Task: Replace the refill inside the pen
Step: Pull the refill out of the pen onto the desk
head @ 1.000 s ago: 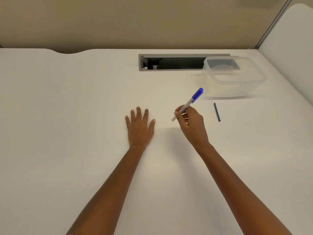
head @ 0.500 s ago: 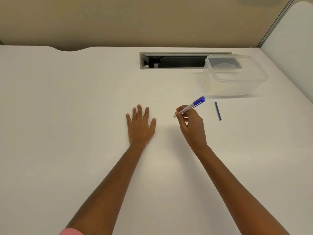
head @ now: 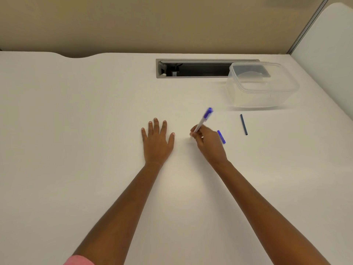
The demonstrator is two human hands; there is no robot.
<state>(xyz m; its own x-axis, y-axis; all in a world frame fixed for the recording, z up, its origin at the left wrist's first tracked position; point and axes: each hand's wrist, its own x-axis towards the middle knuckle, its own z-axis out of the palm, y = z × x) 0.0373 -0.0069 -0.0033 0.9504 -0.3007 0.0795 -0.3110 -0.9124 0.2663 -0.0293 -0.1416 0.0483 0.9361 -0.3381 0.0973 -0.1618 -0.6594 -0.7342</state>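
Note:
My right hand (head: pixel 209 144) grips a white pen (head: pixel 202 120) with a blue end, tilted up and away toward the far right. A small blue piece (head: pixel 221 137), perhaps a cap, lies on the table just right of that hand. Further right lies a thin dark blue refill (head: pixel 243 124), apart from the hand. My left hand (head: pixel 157 140) rests flat on the white table (head: pixel 76 131), palm down, fingers spread, holding nothing.
A clear plastic container (head: pixel 261 85) stands at the back right. Behind it a grey cable slot (head: pixel 194 68) is sunk into the table. A white panel rises at the far right edge.
The pen in my right hand has tipped more upright. A small blue piece now shows on the table beside that hand. My left hand has stayed put.

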